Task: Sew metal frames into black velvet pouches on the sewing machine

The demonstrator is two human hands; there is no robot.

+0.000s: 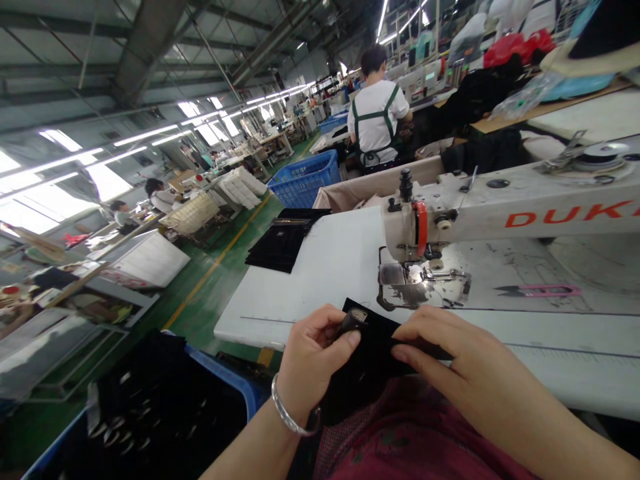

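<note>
Hall: long factory floor, strip lights overhead, green floor with a yellow line
Worktable (320, 267): white top, runs across the right half of the view
Sewing machine (500, 213): white, orange lettering on the arm, needle end over a shiny plate
Blue bin (220, 380): just left of the lap, filled with dark pieces
Blue crate (305, 179): on the floor beyond the table's far end
Co-worker (377, 113): seated with back turned, white shirt, green apron straps
Black stack (283, 243): dark cut pieces on the table's far left corner
Black fabric piece (373, 357): at the near table edge, hanging toward the lap, held between both hands
Right hand (445, 347): fingers flat and closed down on the fabric's right side
Left hand (313, 353): thumb and fingers pinched shut on the fabric's upper left corner, silver bangle on the wrist
Snips (543, 291): pink-handled, on the machine bed, well right of the needle
</note>
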